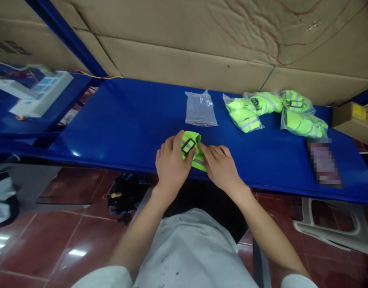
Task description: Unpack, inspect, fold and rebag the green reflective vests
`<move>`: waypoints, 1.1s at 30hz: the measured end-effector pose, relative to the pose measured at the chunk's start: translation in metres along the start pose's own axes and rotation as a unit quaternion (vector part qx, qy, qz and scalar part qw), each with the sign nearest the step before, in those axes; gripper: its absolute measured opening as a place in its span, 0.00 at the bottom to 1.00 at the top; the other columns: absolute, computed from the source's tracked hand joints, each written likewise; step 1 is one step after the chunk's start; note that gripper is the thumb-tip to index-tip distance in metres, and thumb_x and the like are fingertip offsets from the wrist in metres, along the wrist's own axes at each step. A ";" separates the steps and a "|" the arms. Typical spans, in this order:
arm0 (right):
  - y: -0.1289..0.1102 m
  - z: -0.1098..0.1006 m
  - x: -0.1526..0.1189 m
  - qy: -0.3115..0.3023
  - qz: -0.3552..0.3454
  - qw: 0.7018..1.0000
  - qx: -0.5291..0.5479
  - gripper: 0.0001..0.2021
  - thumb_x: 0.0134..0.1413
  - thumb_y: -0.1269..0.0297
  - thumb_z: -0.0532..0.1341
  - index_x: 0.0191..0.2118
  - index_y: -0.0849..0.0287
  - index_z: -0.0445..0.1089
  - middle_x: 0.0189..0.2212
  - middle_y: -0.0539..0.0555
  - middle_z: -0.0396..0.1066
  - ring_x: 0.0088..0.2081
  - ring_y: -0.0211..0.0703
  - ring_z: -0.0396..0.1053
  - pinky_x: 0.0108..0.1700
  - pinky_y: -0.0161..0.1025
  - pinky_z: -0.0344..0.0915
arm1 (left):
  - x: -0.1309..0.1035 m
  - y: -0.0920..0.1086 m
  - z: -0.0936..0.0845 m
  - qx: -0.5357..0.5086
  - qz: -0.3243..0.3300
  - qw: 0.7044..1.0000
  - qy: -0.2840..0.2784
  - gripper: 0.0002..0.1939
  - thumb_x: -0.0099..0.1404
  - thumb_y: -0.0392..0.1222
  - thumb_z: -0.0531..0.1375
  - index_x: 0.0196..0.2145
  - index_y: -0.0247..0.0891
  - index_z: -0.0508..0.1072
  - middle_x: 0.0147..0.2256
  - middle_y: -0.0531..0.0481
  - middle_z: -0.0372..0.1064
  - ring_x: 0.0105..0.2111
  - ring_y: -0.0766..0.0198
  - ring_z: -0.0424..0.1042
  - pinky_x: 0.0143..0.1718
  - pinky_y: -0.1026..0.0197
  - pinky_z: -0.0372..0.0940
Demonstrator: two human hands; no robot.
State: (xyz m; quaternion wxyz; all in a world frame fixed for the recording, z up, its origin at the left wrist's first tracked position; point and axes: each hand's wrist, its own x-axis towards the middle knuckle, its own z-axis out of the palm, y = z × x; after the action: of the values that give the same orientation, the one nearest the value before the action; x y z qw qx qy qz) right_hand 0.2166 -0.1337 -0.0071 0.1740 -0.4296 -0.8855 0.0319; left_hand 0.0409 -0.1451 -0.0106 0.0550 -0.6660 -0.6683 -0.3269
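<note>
A folded neon-yellow reflective strap bundle [198,157] with grey stripes and a black buckle lies at the front edge of the blue table. My left hand [174,160] grips its left side, fingers over the top and thumb beside the buckle. On the right side of the bundle, my right hand [219,166] presses with its fingers together; some fingertips are hidden. Just behind the bundle lies a flat clear zip bag [201,109].
Several bagged neon bundles [245,115] lie at the back right. A phone-like blurred item [324,164] is near the right front edge, with a cardboard box [356,122] behind it. White power strips [41,94] sit at the far left. Cardboard [178,60] lines the back.
</note>
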 end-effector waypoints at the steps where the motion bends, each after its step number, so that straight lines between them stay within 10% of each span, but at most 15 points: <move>1: 0.000 -0.001 0.000 -0.001 0.003 1.000 0.008 0.25 0.72 0.72 0.47 0.70 0.66 0.59 0.59 0.63 0.73 0.61 0.51 0.67 0.64 0.50 0.56 | 0.002 0.002 -0.001 0.008 0.012 1.000 0.009 0.28 0.70 0.50 0.63 0.64 0.40 0.67 0.52 0.36 0.74 0.47 0.42 0.75 0.45 0.46 0.68; 9: -0.006 -0.004 0.011 0.032 0.046 0.993 0.108 0.27 0.72 0.67 0.49 0.72 0.66 0.51 0.67 0.67 0.62 0.63 0.55 0.67 0.59 0.51 0.69 | 0.018 -0.002 0.015 0.032 0.123 0.991 0.036 0.21 0.75 0.42 0.56 0.63 0.46 0.71 0.54 0.37 0.74 0.47 0.43 0.73 0.47 0.43 0.61; 15: 0.002 0.008 0.008 0.051 0.058 0.988 0.135 0.33 0.71 0.66 0.51 0.76 0.62 0.40 0.63 0.68 0.67 0.58 0.58 0.71 0.56 0.54 0.70 | -0.009 0.023 0.001 0.037 0.157 0.986 -0.052 0.24 0.74 0.33 0.52 0.66 0.35 0.66 0.62 0.34 0.68 0.56 0.42 0.70 0.49 0.44 0.62; 20: 0.001 0.007 0.006 0.066 0.049 0.992 0.099 0.31 0.73 0.68 0.51 0.76 0.59 0.43 0.57 0.64 0.74 0.55 0.53 0.71 0.59 0.55 0.62 | -0.006 0.015 -0.026 -0.098 0.155 0.971 -0.151 0.26 0.73 0.30 0.52 0.67 0.35 0.64 0.63 0.39 0.68 0.62 0.51 0.68 0.57 0.49 0.64; 25: -0.004 0.003 0.004 0.053 0.087 0.994 0.032 0.26 0.74 0.62 0.53 0.74 0.54 0.54 0.53 0.62 0.73 0.57 0.56 0.66 0.58 0.56 0.57 | 0.013 -0.018 -0.016 -0.188 0.139 0.962 -0.142 0.19 0.72 0.33 0.59 0.58 0.42 0.73 0.59 0.42 0.68 0.61 0.52 0.68 0.61 0.47 0.64; 33: -0.005 0.001 0.002 0.063 0.082 0.994 0.037 0.23 0.74 0.63 0.52 0.69 0.60 0.63 0.68 0.67 0.58 0.69 0.60 0.58 0.63 0.55 0.62 | 0.017 -0.030 -0.019 -0.215 0.092 0.945 -0.228 0.21 0.75 0.42 0.55 0.64 0.47 0.68 0.69 0.42 0.55 0.71 0.50 0.55 0.69 0.39 0.53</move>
State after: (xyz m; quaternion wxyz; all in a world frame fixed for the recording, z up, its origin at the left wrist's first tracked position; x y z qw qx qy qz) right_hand 0.2115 -0.1352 -0.0069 0.2418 -0.4955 -0.8327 0.0521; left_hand 0.0049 -0.1369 0.0022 -0.2135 -0.7774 -0.5123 -0.2961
